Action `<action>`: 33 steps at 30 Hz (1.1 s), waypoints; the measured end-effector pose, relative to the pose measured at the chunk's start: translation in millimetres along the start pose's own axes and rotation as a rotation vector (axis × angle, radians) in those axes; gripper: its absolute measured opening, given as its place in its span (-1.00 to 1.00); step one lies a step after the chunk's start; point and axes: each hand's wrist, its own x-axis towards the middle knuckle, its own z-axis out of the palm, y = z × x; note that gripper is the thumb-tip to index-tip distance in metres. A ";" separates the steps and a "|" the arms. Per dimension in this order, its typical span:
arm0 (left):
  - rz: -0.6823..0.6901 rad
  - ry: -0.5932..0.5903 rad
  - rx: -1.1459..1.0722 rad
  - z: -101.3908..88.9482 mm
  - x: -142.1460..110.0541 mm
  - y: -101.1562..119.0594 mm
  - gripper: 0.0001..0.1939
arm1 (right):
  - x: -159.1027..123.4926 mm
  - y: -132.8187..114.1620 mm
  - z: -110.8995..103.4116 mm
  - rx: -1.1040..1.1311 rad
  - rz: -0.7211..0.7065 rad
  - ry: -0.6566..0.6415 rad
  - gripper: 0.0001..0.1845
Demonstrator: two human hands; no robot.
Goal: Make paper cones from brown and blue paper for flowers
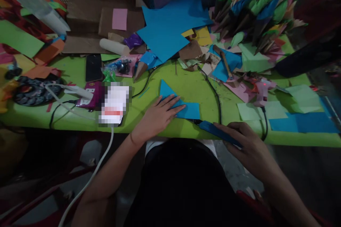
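The left hand (159, 116) lies splayed on blue paper (190, 110) — right of it, the right hand (244, 142) grips a blue cutter (211, 129).

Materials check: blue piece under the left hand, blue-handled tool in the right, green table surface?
Blue piece: likely paper or thin card, matte; flat, with straight edges and sharp corners.
Blue-handled tool: handle probably plastic, smooth and evenly coloured; its dark tip could be metal, too dim to tell.
Green table surface: maybe vinyl or paper covering; even colour, curving over the front edge.
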 end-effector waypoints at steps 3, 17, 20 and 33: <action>0.006 -0.007 0.015 0.2 -1.6 -2.1 -0.51 | -3.2 1.3 -0.4 0.031 0.015 -0.032 -0.53; -0.025 0.010 0.045 3.8 -3.1 8.6 -0.50 | -3.5 -15.4 5.9 -0.004 0.011 -0.012 -0.55; -0.044 0.007 0.064 4.3 -2.1 12.3 -0.49 | -1.7 -19.8 10.0 -0.005 0.009 -0.013 -0.54; -0.029 -0.029 -0.067 -2.6 0.8 1.1 -0.49 | 4.2 -31.9 24.1 0.075 -0.040 -0.084 -0.52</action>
